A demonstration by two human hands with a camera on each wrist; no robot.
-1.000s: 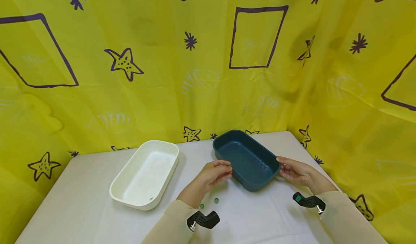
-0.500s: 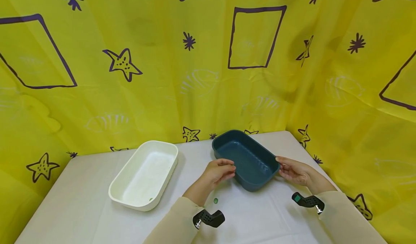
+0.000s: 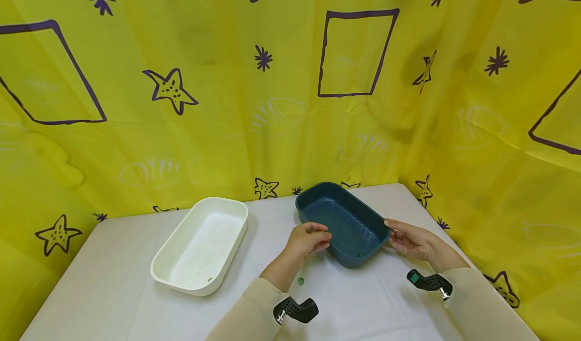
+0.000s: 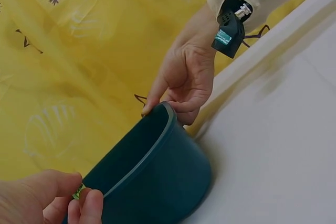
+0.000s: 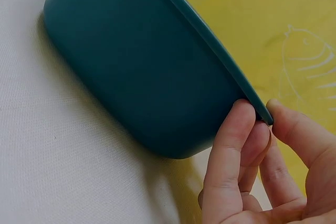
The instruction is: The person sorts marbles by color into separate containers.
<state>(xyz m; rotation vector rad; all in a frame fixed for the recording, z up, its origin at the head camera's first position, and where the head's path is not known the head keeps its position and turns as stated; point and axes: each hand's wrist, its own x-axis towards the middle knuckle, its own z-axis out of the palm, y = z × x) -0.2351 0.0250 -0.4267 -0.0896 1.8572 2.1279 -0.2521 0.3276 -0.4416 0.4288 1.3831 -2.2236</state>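
Note:
A dark teal rectangular bin (image 3: 336,220) stands on the white-covered table. My right hand (image 3: 415,240) grips its right rim, thumb on the inside and fingers below the lip, as the right wrist view shows. At the bin's left rim is my left hand (image 3: 308,241), pinching a small green glass marble (image 4: 80,191) between thumb and fingertips. Inside the bin, near its front corner, lies another green marble (image 3: 360,254). One more marble (image 3: 301,281) rests on the table just below the left hand.
A cream-white bin (image 3: 156,273) stands to the left, with a small green spot (image 3: 210,279) at its front corner. A yellow patterned curtain (image 3: 218,144) hangs behind and to the right of the table (image 3: 363,310).
My left hand has moved slightly right, over the teal bin's rim. A green marble now shows inside that bin. The left forearm now covers a marble seen earlier on the table. My right hand keeps its grip.

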